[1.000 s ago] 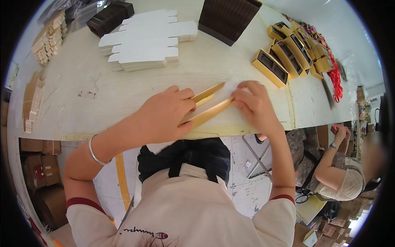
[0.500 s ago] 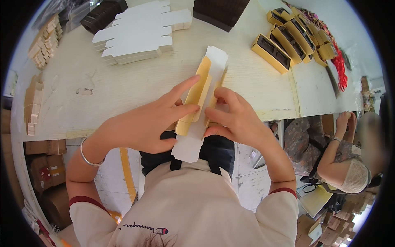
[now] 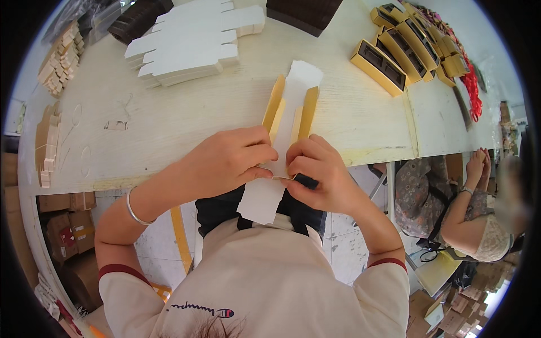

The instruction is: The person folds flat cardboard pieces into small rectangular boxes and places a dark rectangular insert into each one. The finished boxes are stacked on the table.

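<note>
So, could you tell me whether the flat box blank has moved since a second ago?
Yes. The box blank lay crosswise along the table edge; it now points lengthwise, away from the person, overhanging that edge.

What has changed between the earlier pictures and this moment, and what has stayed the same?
The flat white-and-gold box blank, which lay crosswise on the table edge a second ago, has been turned lengthwise and pulled toward the person's body. The left hand and right hand no longer press it flat; they now pinch its middle, with the gold side flaps raised. The stack of white blanks and the gold boxes stayed in place.
</note>
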{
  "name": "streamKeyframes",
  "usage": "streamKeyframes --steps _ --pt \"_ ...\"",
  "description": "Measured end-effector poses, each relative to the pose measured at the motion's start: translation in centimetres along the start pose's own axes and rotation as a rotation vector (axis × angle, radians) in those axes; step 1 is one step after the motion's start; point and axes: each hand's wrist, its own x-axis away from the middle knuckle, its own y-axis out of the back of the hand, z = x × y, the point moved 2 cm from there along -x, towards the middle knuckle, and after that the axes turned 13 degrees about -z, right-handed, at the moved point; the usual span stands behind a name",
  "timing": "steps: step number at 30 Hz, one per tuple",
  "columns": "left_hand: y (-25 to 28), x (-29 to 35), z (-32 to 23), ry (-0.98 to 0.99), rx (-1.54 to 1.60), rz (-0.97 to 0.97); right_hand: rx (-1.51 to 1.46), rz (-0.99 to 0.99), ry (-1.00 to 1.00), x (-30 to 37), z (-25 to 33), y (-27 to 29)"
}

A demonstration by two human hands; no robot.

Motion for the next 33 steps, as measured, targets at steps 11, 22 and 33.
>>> streamKeyframes --steps 11,22,33 --pt "-1.0 -0.5 -0.7 0.068 0.019 -0.04 0.024 0.072 0.0 -0.7 -0.3 0.4" --pt "-0.3 -0.5 -0.6 0.331 0.198 0.057 0.288 -0.16 0.287 2.6 0.9 -0.6" --pt "-0.6 -0.1 -0.9 0.282 0.264 -0.211 -0.111 -0.458 -0.208 0.9 1.1 -2.2"
